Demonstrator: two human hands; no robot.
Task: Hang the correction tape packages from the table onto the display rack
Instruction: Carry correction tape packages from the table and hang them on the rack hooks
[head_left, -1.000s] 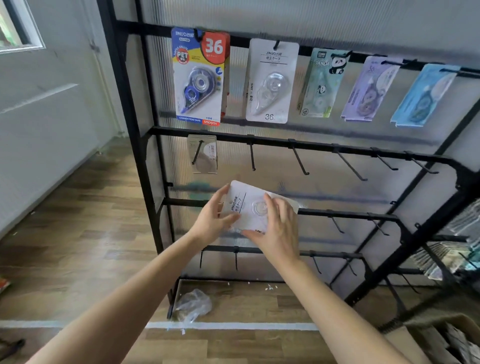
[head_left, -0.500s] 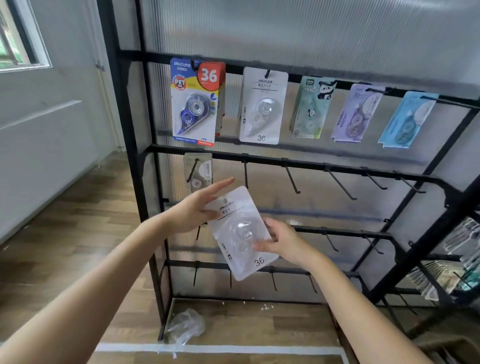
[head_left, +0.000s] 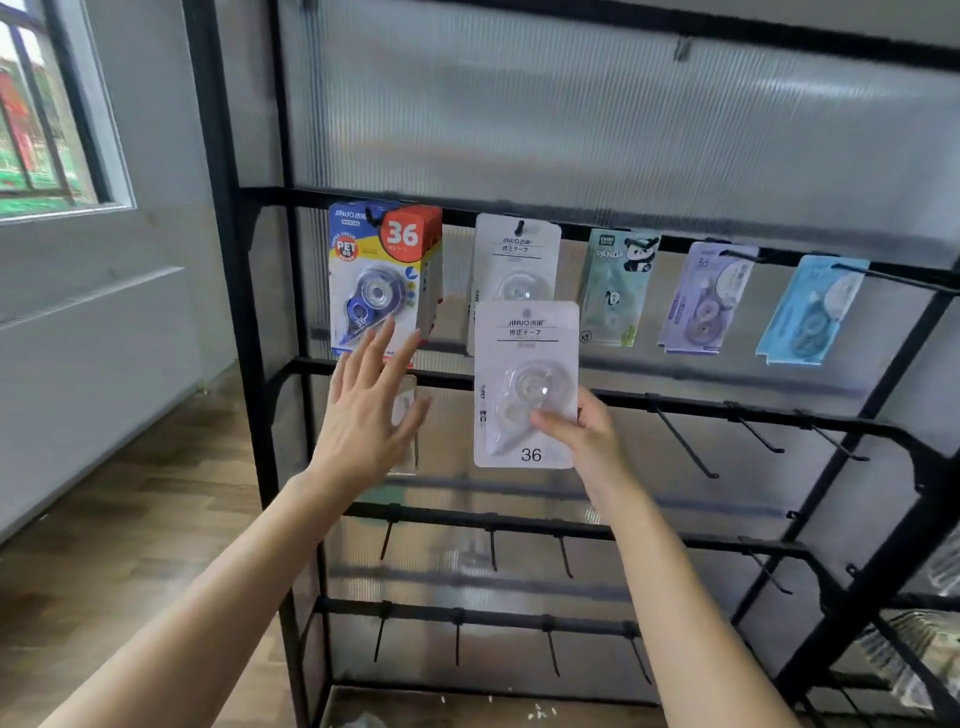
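Glossy plastic blister package (head_left: 525, 384), matt black metal rack (head_left: 675, 402), wood floor (head_left: 135, 525).

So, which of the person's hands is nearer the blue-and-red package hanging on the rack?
Left. The left hand is just below the blue-and-red package, fingertips at its bottom edge; the right hand is lower right, holding a white package.

The head view looks forward and slightly down, close before the display rack (head_left: 249, 364).
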